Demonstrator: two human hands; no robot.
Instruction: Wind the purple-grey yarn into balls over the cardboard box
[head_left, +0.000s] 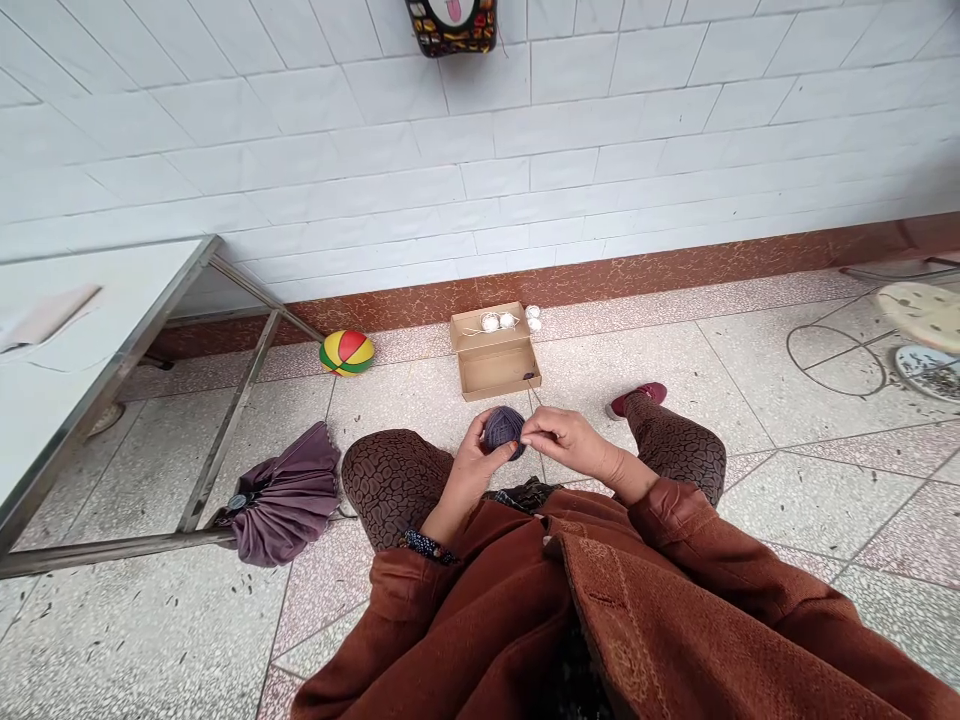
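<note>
From the left we see a white-topped, metal-framed table (pixel 154 300), a furled purple umbrella (pixel 296 500) beside its lower rail, and a red, yellow and green ball (pixel 347 353). The left hand (pixel 474 455) is wrapped around a dark purple yarn ball (pixel 503 427), held just in front of an open cardboard box (pixel 491 374) with white yarn balls (pixel 498 321) in its lid. The right hand (pixel 570 441) pinches its fingertips together at the yarn ball's right side; we cannot tell what they grip. Farther right we find a maroon shoe (pixel 654 393) and a cushioned stool (pixel 926 312).
</note>
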